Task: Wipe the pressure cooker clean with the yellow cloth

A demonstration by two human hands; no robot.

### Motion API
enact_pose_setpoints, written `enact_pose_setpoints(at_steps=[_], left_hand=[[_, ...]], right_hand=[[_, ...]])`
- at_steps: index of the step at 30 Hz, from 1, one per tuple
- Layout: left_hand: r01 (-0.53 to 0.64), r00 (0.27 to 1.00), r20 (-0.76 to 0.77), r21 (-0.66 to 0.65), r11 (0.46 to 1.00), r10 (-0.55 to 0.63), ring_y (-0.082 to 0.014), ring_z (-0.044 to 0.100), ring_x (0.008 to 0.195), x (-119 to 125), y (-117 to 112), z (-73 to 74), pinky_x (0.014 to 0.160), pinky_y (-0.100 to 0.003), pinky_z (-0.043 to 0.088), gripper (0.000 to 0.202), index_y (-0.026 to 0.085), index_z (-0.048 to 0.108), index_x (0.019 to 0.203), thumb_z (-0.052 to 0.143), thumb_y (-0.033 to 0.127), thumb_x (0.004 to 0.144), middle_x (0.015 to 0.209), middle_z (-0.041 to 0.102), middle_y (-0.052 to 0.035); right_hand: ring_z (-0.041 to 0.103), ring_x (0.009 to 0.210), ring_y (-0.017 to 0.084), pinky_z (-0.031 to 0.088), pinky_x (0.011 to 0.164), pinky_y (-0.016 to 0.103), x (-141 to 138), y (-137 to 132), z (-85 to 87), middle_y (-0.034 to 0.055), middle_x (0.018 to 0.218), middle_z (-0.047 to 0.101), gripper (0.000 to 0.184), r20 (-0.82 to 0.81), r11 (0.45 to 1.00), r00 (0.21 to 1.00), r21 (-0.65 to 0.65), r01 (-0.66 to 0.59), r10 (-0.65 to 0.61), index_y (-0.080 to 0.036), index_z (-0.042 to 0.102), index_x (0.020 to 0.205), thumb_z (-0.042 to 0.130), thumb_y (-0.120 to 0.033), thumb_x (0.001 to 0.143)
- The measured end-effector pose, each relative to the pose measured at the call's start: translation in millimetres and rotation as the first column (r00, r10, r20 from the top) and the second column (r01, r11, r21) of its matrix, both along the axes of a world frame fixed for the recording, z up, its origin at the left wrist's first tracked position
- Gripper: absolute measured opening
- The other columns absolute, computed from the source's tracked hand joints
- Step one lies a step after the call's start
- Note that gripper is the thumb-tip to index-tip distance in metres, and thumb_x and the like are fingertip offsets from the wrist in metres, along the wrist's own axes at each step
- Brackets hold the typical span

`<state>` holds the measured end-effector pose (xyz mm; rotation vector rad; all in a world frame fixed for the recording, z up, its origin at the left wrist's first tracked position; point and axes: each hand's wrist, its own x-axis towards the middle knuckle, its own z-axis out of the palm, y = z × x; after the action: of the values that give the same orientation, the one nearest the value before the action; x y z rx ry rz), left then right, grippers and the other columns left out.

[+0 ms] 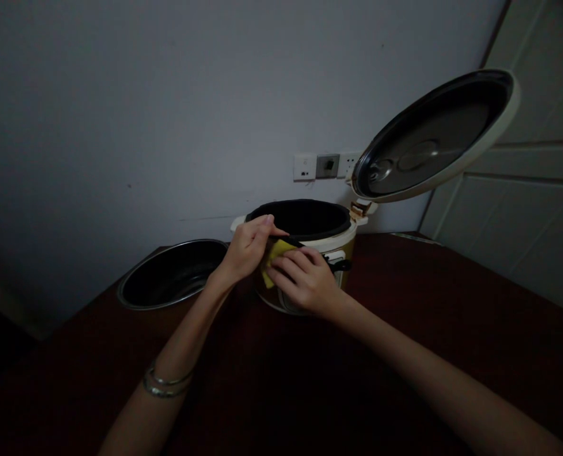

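Head-worn view, looking forward and down, near the hands [304,278], facing a wall [158,114]

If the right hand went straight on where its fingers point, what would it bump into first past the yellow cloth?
Probably the left hand: it lies leftward, just beyond the yellow cloth under the right hand's fingers. Depth is hard to judge here.

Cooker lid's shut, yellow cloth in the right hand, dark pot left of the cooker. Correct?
Not the lid: the head view shows it open, raised to the right. The yellow cloth is in the right hand, dark pot left of the cooker.
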<state>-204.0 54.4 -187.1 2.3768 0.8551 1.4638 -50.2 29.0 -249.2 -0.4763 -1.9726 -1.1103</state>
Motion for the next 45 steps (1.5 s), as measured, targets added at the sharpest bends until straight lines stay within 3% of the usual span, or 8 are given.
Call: enact_pose_setpoints(at_steps=[4,15,19,28,33,38,42,45], left_hand=[[-0.004,1.0,0.009,-0.035,0.999,0.005,-0.0124,0.053,0.059,-0.1,0.0,-1.3,0.059,-0.027,0.041,0.058,0.016,0.074,0.081,0.028,0.049,0.095,0.06,0.058,-0.0024],[-0.024,1.0,-0.007,-0.037,0.999,0.023,-0.0132,0.047,0.052,-0.8,-0.3,-2.8,0.059,-0.03,0.038,0.055,0.017,0.073,0.086,0.03,0.048,0.095,0.046,0.043,0.0028],[-0.044,0.999,-0.027,-0.016,0.999,0.043,-0.0133,0.046,0.051,-0.5,-2.3,-2.6,0.06,-0.031,0.037,0.053,0.017,0.073,0.085,0.03,0.046,0.095,0.044,0.041,0.0036],[-0.056,0.998,-0.029,0.007,0.998,0.056,-0.0139,0.049,0.054,-0.1,-1.5,-3.9,0.062,-0.031,0.039,0.052,0.018,0.074,0.085,0.03,0.046,0.095,0.045,0.043,0.0027],[-0.05,0.999,-0.016,0.013,0.999,0.05,-0.0143,0.049,0.054,0.3,0.8,-5.1,0.061,-0.032,0.039,0.051,0.019,0.074,0.083,0.031,0.044,0.095,0.044,0.042,0.0027],[-0.067,0.997,-0.023,0.021,0.998,0.067,-0.0148,0.049,0.055,1.1,1.9,-5.4,0.061,-0.032,0.039,0.05,0.019,0.073,0.081,0.032,0.043,0.095,0.044,0.042,0.0025],[-0.075,0.997,-0.017,0.017,0.997,0.075,-0.0151,0.049,0.054,2.4,0.7,-4.5,0.062,-0.032,0.039,0.051,0.018,0.074,0.082,0.032,0.045,0.094,0.043,0.041,0.0028],[-0.074,0.997,-0.005,0.002,0.997,0.074,-0.0146,0.048,0.052,3.3,0.0,-3.8,0.061,-0.032,0.039,0.051,0.017,0.074,0.081,0.033,0.045,0.094,0.042,0.041,0.0034]], right_hand=[[0.055,0.081,0.017,0.036,0.072,0.034,10.1,-2.8,-11.9,0.0039,0.09,0.07,0.016,0.026,0.999,0.999,-0.013,-0.031,0.031,-0.017,0.066,0.091,0.05,-0.015,0.09],[0.053,0.075,0.017,0.035,0.065,0.033,46.6,-18.2,-93.2,0.0044,0.094,0.068,0.017,0.23,0.974,0.972,-0.225,0.002,0.051,-0.019,0.065,0.092,0.048,-0.017,0.09],[0.053,0.078,0.016,0.035,0.065,0.032,57.8,-17.8,-85.6,0.0031,0.093,0.068,0.017,0.248,0.977,0.966,-0.212,-0.016,0.07,-0.019,0.065,0.093,0.048,-0.017,0.09],[0.054,0.086,0.019,0.041,0.072,0.036,80.7,-11.0,-36.1,0.0054,0.09,0.067,0.012,-0.019,0.999,1.0,-0.046,0.006,-0.007,-0.02,0.064,0.088,0.054,-0.014,0.087],[0.054,0.085,0.02,0.045,0.069,0.036,96.2,2.6,-21.8,0.0072,0.092,0.063,0.016,-0.2,0.99,0.979,-0.125,-0.062,0.036,-0.022,0.063,0.092,0.052,-0.012,0.084],[0.053,0.083,0.02,0.048,0.069,0.036,92.7,11.4,-38.5,0.0057,0.092,0.053,0.026,-0.434,0.953,0.892,-0.193,-0.234,0.131,-0.023,0.055,0.097,0.054,-0.008,0.076],[0.053,0.084,0.019,0.048,0.07,0.034,89.5,8.7,-72.2,0.0053,0.093,0.049,0.029,-0.598,0.917,0.795,-0.256,-0.307,0.099,-0.022,0.048,0.098,0.052,-0.006,0.074],[0.053,0.083,0.018,0.049,0.069,0.032,91.9,2.5,-100.0,0.0059,0.092,0.048,0.028,-0.594,0.873,0.803,-0.365,-0.325,0.05,-0.021,0.046,0.097,0.048,-0.005,0.075]])
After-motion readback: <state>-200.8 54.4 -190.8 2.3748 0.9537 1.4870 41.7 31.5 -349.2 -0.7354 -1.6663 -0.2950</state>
